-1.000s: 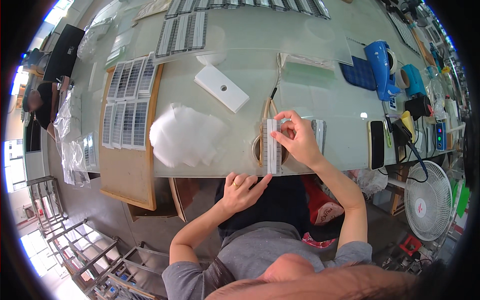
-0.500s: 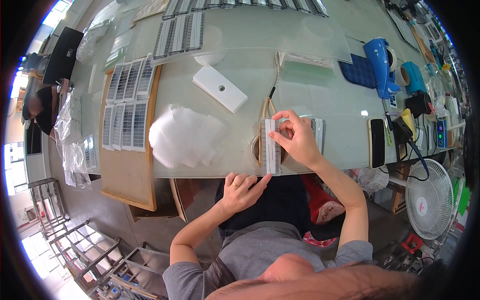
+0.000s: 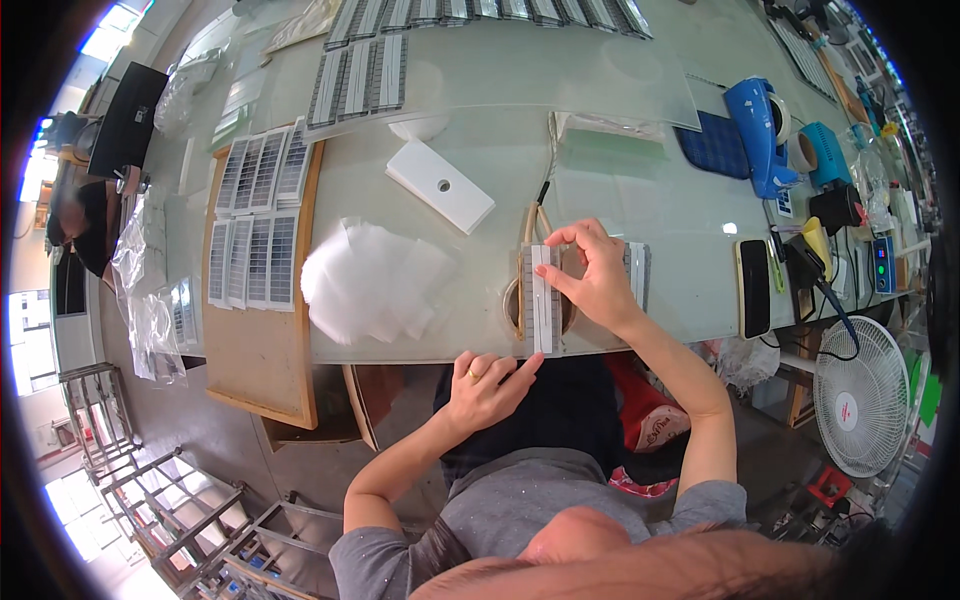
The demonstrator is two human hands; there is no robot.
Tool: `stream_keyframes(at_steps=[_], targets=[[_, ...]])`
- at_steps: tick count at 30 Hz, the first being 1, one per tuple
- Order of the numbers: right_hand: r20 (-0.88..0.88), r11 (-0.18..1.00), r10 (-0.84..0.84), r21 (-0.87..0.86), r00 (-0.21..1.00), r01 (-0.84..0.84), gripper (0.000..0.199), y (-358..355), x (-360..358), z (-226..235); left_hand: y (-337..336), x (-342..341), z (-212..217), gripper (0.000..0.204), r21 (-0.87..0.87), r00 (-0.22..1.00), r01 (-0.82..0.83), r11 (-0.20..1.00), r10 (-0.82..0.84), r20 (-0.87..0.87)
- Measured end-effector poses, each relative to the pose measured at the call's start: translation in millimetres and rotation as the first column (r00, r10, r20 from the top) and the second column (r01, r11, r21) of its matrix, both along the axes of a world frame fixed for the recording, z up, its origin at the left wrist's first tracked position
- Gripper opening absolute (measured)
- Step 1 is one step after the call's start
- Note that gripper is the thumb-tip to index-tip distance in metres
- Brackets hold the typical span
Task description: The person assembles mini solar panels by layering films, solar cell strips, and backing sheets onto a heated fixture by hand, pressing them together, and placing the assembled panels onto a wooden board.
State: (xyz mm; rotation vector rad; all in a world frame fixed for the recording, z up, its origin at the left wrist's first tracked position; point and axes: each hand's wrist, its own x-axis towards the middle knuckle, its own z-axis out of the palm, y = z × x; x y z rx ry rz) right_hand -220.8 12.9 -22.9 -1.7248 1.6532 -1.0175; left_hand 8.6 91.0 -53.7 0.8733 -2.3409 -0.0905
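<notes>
A narrow grey gridded panel (image 3: 530, 300) with a white strip (image 3: 543, 310) down its middle lies lengthwise at the table's front edge. It rests over a round tan ring (image 3: 513, 305), mostly hidden beneath. My right hand (image 3: 597, 275) is bent over the panel's far half, its thumb on the white strip and the index fingertip at the far end. My left hand (image 3: 490, 393) is at the near end, one fingertip touching the strip there and the other fingers curled. Beside my right wrist lies a second gridded panel (image 3: 640, 270), partly covered.
Left are a pile of white sheets (image 3: 375, 280) and a wooden board (image 3: 255, 360) bearing gridded panels. A white block (image 3: 440, 186) lies beyond. Rightward are a phone (image 3: 754, 290), a blue tape dispenser (image 3: 752, 135) and a fan (image 3: 862, 400). More panels (image 3: 360, 75) lie at the back.
The whole view has shifted down slightly. Both hands keep nearly the same places on the panel; my right thumb sits a little nearer the strip's middle.
</notes>
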Motion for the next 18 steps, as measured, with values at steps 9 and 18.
stream_keyframes(at_steps=[9, 18], targets=[[-0.032, 0.998, 0.0, 0.057, 0.999, 0.002, 0.03, 0.1, -0.9, 3.5, -0.4, 0.7, -1.2, 0.051, -0.012, 1.0, 0.001, 1.0, -0.001, 0.01], [-0.102, 1.0, 0.014, -0.012, 0.995, -0.015, 0.028, -1.1, -3.4, -1.6, -0.7, 0.2, -1.4, 0.053, 0.006, 1.0, 0.015, 1.0, -0.015, -0.008]])
